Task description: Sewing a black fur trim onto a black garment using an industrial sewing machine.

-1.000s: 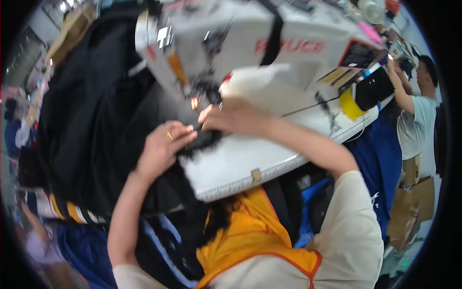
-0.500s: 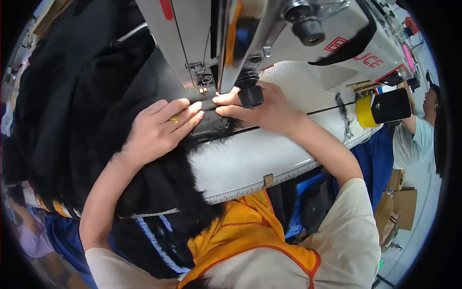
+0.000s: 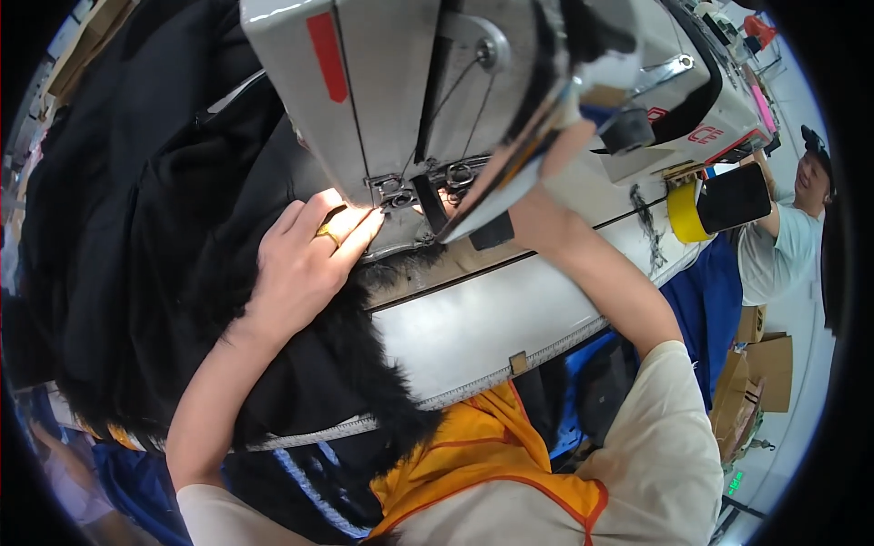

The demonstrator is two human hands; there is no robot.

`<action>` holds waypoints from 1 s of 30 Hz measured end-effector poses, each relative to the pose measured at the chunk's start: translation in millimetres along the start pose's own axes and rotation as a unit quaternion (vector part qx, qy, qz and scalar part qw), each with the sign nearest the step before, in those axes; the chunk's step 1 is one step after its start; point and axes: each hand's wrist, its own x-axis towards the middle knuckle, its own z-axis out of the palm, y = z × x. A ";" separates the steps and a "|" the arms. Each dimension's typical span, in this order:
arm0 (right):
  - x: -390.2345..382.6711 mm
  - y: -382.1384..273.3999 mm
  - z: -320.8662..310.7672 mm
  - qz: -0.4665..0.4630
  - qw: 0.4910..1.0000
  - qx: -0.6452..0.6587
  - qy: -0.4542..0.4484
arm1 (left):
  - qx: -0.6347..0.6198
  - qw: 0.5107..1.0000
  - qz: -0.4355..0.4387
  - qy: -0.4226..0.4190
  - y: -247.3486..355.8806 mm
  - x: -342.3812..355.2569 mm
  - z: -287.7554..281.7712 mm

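My left hand rests with fingers stretched across black fabric beside the lit needle area of a white sewing machine; a gold ring is on one finger. Long black fur trim edges the fabric and hangs over the table's front. My right hand is on the other side of the needle area, mostly behind the machine head and a mirror-like plate, so its fingers and whatever they touch are hidden.
The white table has a ruler along its front edge. A yellow-and-black object sits at the right, with thread scraps nearby. Another person works at the far right, beside cardboard boxes. A second person is at lower left.
The machine head now fills more of the upper view and covers my right fingers. The needle area is brightly lit. My left hand stays on the fabric, fingertips by the needle.
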 end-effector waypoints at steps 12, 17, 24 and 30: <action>6.2 -12.6 -2.9 -0.113 0.951 -0.288 0.027 | 0.091 0.993 -0.039 -0.060 13.3 0.4 1.0; 8.6 -4.6 4.4 -0.115 0.953 -0.278 0.033 | 0.101 0.994 -0.036 0.004 15.0 1.7 4.8; 7.6 -6.3 6.5 -0.127 0.945 -0.302 0.005 | 0.005 0.998 -0.060 -0.032 7.4 1.4 -15.6; 2.3 -7.2 -9.3 -0.128 0.939 -0.313 -0.059 | 0.173 0.980 -0.013 -0.093 42.8 -10.4 -22.8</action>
